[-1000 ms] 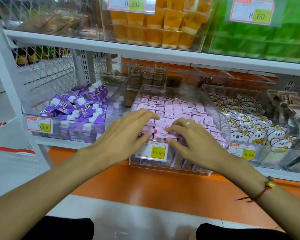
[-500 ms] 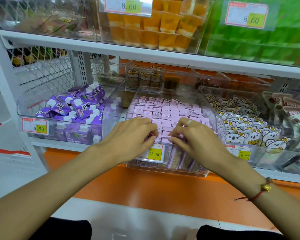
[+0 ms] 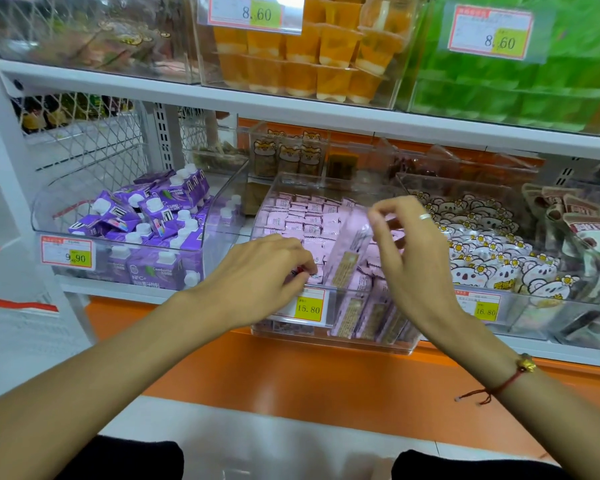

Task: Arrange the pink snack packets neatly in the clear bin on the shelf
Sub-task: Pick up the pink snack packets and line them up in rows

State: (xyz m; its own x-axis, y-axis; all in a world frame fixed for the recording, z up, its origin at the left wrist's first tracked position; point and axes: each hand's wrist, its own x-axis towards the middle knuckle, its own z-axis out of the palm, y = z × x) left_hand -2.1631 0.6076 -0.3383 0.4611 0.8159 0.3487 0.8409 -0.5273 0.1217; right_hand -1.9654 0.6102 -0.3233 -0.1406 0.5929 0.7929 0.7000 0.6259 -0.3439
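Observation:
The clear bin (image 3: 326,342) stands in the middle of the lower shelf, filled with rows of pink snack packets (image 3: 302,216). My right hand (image 3: 413,258) is raised over the bin's right half. Its thumb and fingers pinch the top edge of one pink packet (image 3: 349,251), which stands tilted above the rows. My left hand (image 3: 257,275) is low at the bin's front edge, with its fingers curled onto a small pink packet (image 3: 314,277) in the front row. More pink packets stand on edge behind the front wall, beside the 15.80 price tag (image 3: 309,308).
A bin of purple cartons (image 3: 146,230) stands to the left and a bin of white bear-print packets (image 3: 492,258) to the right. Small bins sit behind. The upper shelf (image 3: 291,109) holds orange and green jelly cups. An orange ledge (image 3: 291,375) runs below.
My right hand has risen from the front row and lifted one pink packet up on end. My left hand has stayed at the bin's front edge, its fingers more curled.

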